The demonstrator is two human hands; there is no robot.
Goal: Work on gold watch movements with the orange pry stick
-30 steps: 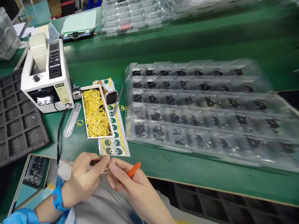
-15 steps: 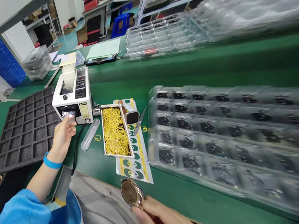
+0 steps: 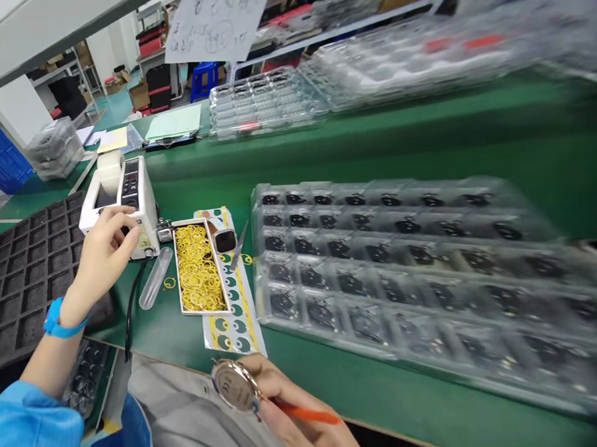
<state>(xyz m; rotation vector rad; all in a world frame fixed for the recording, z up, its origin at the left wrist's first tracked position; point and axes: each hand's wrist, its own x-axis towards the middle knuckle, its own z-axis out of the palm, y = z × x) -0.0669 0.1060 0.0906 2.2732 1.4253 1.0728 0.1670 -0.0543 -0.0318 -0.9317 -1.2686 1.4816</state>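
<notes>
My left hand is raised in front of the white tape dispenser, its fingers curled and the thumb apart from them. No object shows in it, though a clear film there would be hard to see. Near the table's front edge, my right hand grips a round watch case by its rose-gold rim, with the engraved back facing up. An orange stick-like handle lies across the same hand; its ends are partly hidden. Between the hands stands a white box of yellow rings.
Right of the box, a large clear tray holds dark watch parts. Tweezers and a square-faced watch lie on a sticker sheet. A clear plastic strip lies left of the box. A black foam tray sits far left.
My left hand has come up and away from the dispenser's outlet, and its thumb has spread. My right hand still has the watch case; the orange handle now shows clearly. The view has shifted right.
</notes>
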